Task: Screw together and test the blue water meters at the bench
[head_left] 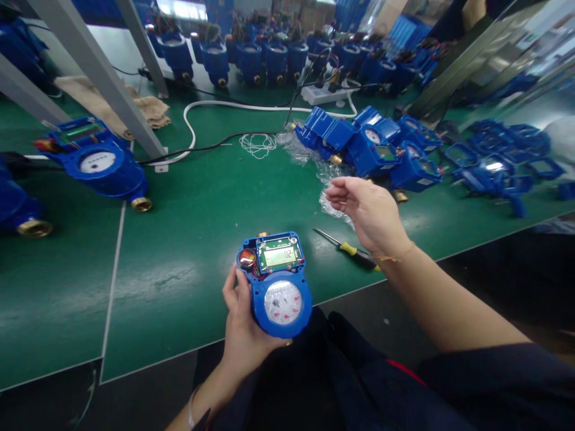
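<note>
My left hand [246, 336] is wrapped round the lower left side of a blue water meter [282, 328] at the table's front edge. The meter's top housing is uncovered, showing a green circuit board with a lit display and a round dark-capped part beside it. Below these sits its white dial with red pointers. Over the table to the right, my right hand [375, 215] hovers with loosely bent fingers and nothing visible in them. A screwdriver [348, 247] with a yellow and black handle lies just beneath that hand. Clear plastic wrap [330, 194] is crumpled behind its fingers.
Several finished-looking blue meters [372, 143] are heaped at the right, beside blue cover frames [498, 155]. Another uncovered meter [101, 164] stands at the left near a grey metal post [103, 78]. A white cable [242, 108] leads to a power strip [326, 94]. More meters line the back.
</note>
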A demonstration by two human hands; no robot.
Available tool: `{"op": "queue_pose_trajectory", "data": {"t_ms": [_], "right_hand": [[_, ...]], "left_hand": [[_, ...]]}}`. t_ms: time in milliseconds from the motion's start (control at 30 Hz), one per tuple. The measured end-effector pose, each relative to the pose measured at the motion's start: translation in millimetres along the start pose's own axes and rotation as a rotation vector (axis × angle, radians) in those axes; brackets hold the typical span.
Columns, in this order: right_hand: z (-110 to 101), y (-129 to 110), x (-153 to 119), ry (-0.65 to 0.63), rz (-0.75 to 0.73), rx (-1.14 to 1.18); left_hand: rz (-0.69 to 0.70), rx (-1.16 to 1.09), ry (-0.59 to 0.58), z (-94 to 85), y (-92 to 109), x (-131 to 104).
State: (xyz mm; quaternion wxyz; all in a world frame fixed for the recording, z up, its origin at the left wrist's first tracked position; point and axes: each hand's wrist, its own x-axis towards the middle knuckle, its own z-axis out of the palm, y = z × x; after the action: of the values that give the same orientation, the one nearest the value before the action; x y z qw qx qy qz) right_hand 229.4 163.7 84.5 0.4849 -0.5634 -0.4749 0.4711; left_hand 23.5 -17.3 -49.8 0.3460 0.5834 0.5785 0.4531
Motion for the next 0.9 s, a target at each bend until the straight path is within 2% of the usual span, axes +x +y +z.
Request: {"op": "queue_pose_trajectory", "data": {"t_ms": [100, 167, 300, 400, 600, 900], "right_hand": [[-8, 6, -5, 0.012, -0.092, -0.086], [-7, 7, -15, -0.049, -0.024, -0.093], [7, 9, -35, -0.405, 0.211, -0.089], [19, 13, -42, -0.599, 0.278, -0.076], [32, 13, -40, -0.649, 0.398, 0.015], [33, 11, -36, -0.679, 0.467, 0.112]], "left_hand": [[0.000, 0.003, -0.007, -0.1, -1, 0], [0.012, 0.010, 0.000, 0.3, -1, 0], [0.045, 0.015, 0.026, 1.4, -1, 0], [0.040, 0.010, 0.030, 2.0, -2, -1], [0.024, -0.015, 0.041, 3.1, -3, -1], [0.045, -0.015, 0.036, 1.7, -2, 0]]}}
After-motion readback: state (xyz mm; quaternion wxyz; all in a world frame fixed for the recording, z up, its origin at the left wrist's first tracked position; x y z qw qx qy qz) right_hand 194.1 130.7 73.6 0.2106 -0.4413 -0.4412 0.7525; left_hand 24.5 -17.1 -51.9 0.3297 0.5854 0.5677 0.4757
